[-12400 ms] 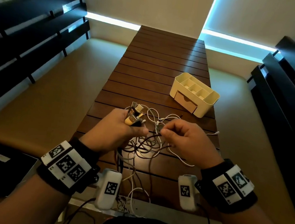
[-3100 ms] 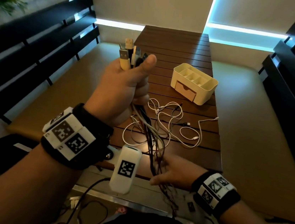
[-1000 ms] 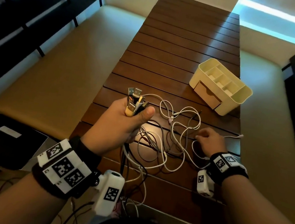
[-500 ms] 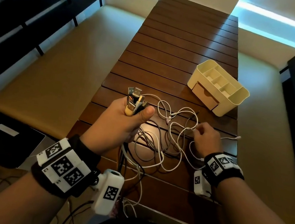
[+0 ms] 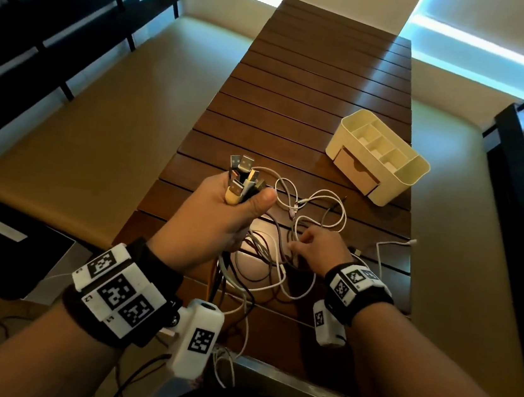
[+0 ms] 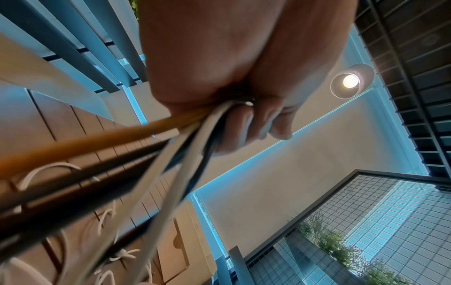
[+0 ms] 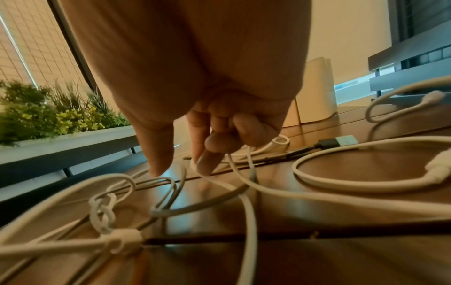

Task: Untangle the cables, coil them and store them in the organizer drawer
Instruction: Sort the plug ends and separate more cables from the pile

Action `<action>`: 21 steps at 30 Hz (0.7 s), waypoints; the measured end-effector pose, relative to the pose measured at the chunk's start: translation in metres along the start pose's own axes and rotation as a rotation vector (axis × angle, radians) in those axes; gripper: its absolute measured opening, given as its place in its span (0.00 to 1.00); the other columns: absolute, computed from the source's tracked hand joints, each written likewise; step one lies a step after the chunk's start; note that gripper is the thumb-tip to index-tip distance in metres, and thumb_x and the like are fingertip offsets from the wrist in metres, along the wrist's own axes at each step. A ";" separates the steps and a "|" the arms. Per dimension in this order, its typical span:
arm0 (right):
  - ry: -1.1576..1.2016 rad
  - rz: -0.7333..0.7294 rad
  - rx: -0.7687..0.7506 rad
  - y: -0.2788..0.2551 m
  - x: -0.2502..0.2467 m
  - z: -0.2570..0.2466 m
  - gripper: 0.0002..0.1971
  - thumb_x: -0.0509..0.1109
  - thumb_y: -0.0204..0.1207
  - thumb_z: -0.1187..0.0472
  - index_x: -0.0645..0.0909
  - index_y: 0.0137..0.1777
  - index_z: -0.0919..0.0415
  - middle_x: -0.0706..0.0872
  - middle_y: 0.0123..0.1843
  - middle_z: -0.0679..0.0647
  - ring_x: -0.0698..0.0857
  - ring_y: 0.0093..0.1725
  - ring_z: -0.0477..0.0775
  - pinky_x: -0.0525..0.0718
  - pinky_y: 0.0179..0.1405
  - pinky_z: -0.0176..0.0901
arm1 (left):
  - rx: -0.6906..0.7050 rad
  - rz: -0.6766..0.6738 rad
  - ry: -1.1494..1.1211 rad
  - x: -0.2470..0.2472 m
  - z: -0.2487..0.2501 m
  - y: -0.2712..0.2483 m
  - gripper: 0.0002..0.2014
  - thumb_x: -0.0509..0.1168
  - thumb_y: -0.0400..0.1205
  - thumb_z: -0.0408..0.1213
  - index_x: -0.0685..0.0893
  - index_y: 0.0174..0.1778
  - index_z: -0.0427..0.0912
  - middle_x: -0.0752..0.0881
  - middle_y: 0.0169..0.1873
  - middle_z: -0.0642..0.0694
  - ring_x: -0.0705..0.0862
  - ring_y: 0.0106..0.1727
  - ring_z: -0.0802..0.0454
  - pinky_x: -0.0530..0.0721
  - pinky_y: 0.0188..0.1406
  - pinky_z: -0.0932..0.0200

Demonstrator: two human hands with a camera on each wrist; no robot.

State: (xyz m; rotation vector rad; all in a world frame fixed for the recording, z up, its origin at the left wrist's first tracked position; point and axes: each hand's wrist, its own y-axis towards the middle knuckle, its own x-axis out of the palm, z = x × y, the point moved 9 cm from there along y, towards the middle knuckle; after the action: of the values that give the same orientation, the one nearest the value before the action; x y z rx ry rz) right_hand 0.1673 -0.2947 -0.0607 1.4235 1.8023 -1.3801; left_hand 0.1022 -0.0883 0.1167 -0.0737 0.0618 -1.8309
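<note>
My left hand point(image 5: 225, 213) is raised over the near part of the slatted wooden table point(image 5: 317, 83) and grips a bundle of USB plugs point(image 5: 243, 176) that stick up from the fist. Their cables point(image 6: 171, 154), orange, black and white, hang down from it. A tangle of white and dark cables point(image 5: 278, 266) lies on the table. My right hand point(image 5: 317, 244) rests low in that tangle. Its fingers point(image 7: 219, 144) curl round strands of white cable point(image 7: 244, 183), and the thumb stands apart. The cream organizer point(image 5: 377, 159) stands far right with its drawer point(image 5: 356, 170) closed.
A loose white cable end point(image 5: 410, 241) trails toward the table's right edge. A black USB plug point(image 7: 339, 141) lies just past my right hand. Padded benches run along both sides. A black flat object point(image 5: 11, 243) lies at the near left.
My right hand has slid left and nearer, into the middle of the tangle, close under the left hand. The left hand still holds the plug bundle up in about the same place.
</note>
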 end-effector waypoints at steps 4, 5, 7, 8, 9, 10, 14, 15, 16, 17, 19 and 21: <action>0.010 0.046 -0.023 -0.008 -0.003 0.004 0.04 0.73 0.78 0.50 0.83 0.42 0.46 0.87 0.49 0.52 0.85 0.48 0.53 0.88 0.52 0.54 | 0.020 -0.003 -0.037 0.004 0.002 -0.007 0.17 0.65 0.82 0.47 0.68 0.33 0.43 0.65 0.18 0.48 0.62 0.18 0.51 0.59 0.22 0.47; 0.056 0.073 -0.032 -0.011 -0.005 0.004 0.04 0.72 0.78 0.52 0.84 0.42 0.46 0.87 0.49 0.51 0.86 0.47 0.52 0.88 0.52 0.55 | 0.024 0.001 -0.049 0.003 0.003 -0.009 0.17 0.65 0.81 0.46 0.68 0.33 0.43 0.65 0.18 0.48 0.62 0.18 0.51 0.58 0.23 0.46; 0.219 0.112 -0.039 -0.019 -0.010 0.004 0.03 0.72 0.78 0.54 0.85 0.43 0.47 0.87 0.47 0.49 0.86 0.45 0.51 0.89 0.50 0.53 | 0.023 0.013 -0.063 0.001 0.001 -0.012 0.17 0.65 0.82 0.45 0.69 0.32 0.45 0.64 0.18 0.47 0.62 0.18 0.52 0.58 0.22 0.48; 0.318 0.118 -0.042 -0.024 -0.011 0.004 0.03 0.73 0.77 0.55 0.85 0.43 0.48 0.87 0.46 0.48 0.87 0.45 0.50 0.89 0.49 0.52 | 0.018 0.016 -0.069 -0.001 -0.001 -0.013 0.16 0.65 0.83 0.45 0.70 0.31 0.46 0.64 0.18 0.48 0.62 0.18 0.52 0.59 0.22 0.51; 0.410 0.119 -0.050 -0.030 -0.013 0.004 0.02 0.74 0.77 0.56 0.86 0.43 0.49 0.88 0.45 0.48 0.87 0.46 0.51 0.89 0.50 0.51 | 0.016 0.017 -0.074 -0.002 -0.003 -0.014 0.16 0.65 0.83 0.45 0.71 0.32 0.47 0.65 0.18 0.48 0.62 0.18 0.52 0.60 0.22 0.54; 0.504 0.110 -0.058 -0.037 -0.015 0.002 0.02 0.74 0.77 0.58 0.85 0.43 0.52 0.88 0.46 0.49 0.88 0.48 0.52 0.88 0.51 0.51 | 0.014 0.019 -0.076 -0.003 -0.004 -0.016 0.15 0.65 0.84 0.44 0.71 0.33 0.47 0.65 0.18 0.48 0.62 0.17 0.52 0.62 0.22 0.56; 1.003 0.029 -0.142 -0.061 -0.034 -0.010 0.09 0.67 0.75 0.76 0.78 0.39 0.64 0.92 0.47 0.53 0.89 0.54 0.57 0.87 0.56 0.53 | 0.017 0.029 -0.087 -0.003 -0.007 -0.020 0.16 0.65 0.84 0.44 0.69 0.36 0.41 0.65 0.18 0.49 0.62 0.17 0.52 0.63 0.21 0.59; 1.114 0.013 -0.184 -0.067 -0.043 -0.016 0.11 0.64 0.75 0.80 0.76 0.39 0.64 0.92 0.46 0.54 0.89 0.52 0.57 0.86 0.56 0.55 | 0.020 0.025 -0.093 -0.001 -0.007 -0.021 0.16 0.65 0.84 0.44 0.69 0.36 0.41 0.65 0.18 0.49 0.62 0.17 0.52 0.63 0.21 0.60; 1.211 0.005 -0.214 -0.072 -0.051 -0.019 0.13 0.61 0.74 0.83 0.75 0.39 0.64 0.91 0.45 0.55 0.90 0.49 0.57 0.87 0.55 0.54 | 0.020 0.021 -0.098 0.000 -0.007 -0.021 0.16 0.65 0.84 0.44 0.69 0.36 0.41 0.65 0.18 0.49 0.62 0.17 0.52 0.63 0.21 0.61; 1.295 0.005 -0.221 -0.076 -0.058 -0.019 0.15 0.59 0.74 0.84 0.74 0.41 0.63 0.90 0.44 0.57 0.90 0.46 0.56 0.89 0.51 0.51 | 0.017 0.018 -0.103 0.002 -0.006 -0.021 0.16 0.65 0.84 0.44 0.69 0.36 0.41 0.65 0.18 0.49 0.62 0.17 0.52 0.63 0.21 0.61; 1.369 0.020 -0.185 -0.080 -0.063 -0.012 0.18 0.57 0.72 0.87 0.74 0.47 0.63 0.89 0.42 0.60 0.89 0.39 0.55 0.88 0.42 0.45 | 0.011 0.011 -0.108 0.006 -0.006 -0.021 0.16 0.64 0.84 0.43 0.68 0.36 0.40 0.64 0.18 0.49 0.61 0.17 0.52 0.63 0.20 0.60; 1.286 -0.004 -0.107 -0.082 -0.052 0.000 0.21 0.57 0.72 0.87 0.74 0.57 0.64 0.88 0.42 0.62 0.86 0.34 0.55 0.84 0.34 0.44 | 0.009 0.003 -0.107 0.009 -0.005 -0.020 0.15 0.64 0.84 0.42 0.68 0.37 0.40 0.64 0.19 0.49 0.61 0.18 0.52 0.63 0.20 0.60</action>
State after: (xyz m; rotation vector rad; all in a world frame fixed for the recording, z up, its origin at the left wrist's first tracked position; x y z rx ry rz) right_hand 0.1112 -0.3145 0.0162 2.5062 2.4533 -0.2084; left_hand 0.0801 -0.0915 0.1134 -0.1648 -0.0220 -1.8209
